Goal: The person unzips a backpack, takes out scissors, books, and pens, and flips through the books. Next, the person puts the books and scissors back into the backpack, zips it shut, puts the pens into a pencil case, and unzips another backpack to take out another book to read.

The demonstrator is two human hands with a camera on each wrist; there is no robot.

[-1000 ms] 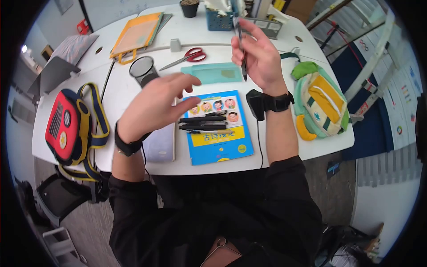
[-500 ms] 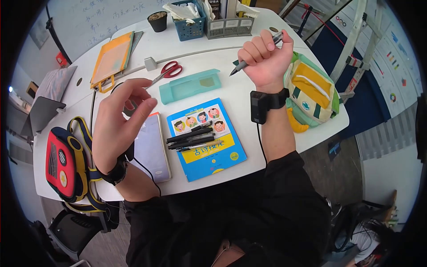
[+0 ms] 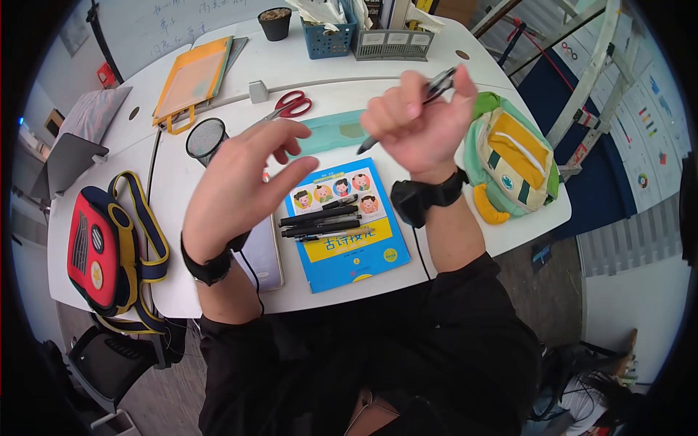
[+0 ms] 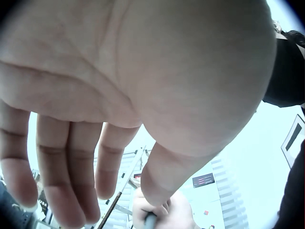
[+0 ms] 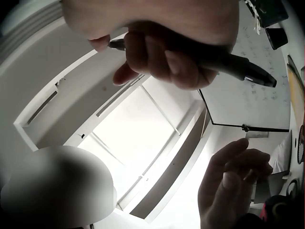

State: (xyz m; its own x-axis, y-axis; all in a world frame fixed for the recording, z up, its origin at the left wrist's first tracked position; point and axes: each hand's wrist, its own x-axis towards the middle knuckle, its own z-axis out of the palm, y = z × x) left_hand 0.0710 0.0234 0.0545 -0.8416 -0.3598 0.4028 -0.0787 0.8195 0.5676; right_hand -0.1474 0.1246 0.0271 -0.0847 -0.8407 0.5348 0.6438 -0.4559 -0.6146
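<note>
In the head view my right hand [image 3: 422, 127] is raised above the table's right half and grips a dark pen [image 3: 440, 83]. The pen slants, its lower end pointing down and left. The right wrist view shows fingers curled round the pen [image 5: 233, 64], both ends sticking out. My left hand [image 3: 243, 174] hovers in the air over a purple notebook [image 3: 270, 261], thumb apart from loosely bent fingers, holding nothing. Several black pens [image 3: 320, 224] lie in a bunch on a blue book [image 3: 349, 275] with cartoon faces. Behind it lies a turquoise pencil case [image 3: 320, 138], partly covered by my hands.
Red-handled scissors [image 3: 294, 105] and a black mesh pen holder [image 3: 206, 138] lie beyond my left hand. A red backpack [image 3: 102, 251] sits at the left edge, a green-and-yellow bag [image 3: 512, 160] at the right. Orange folder [image 3: 193, 76], plant pot [image 3: 275, 25] and blue basket [image 3: 327, 42] stand farther back.
My right hand has come down, and the pen has gone from nearly upright to slanted. My left hand went left, then came back right a little. The pens on the book stay put.
</note>
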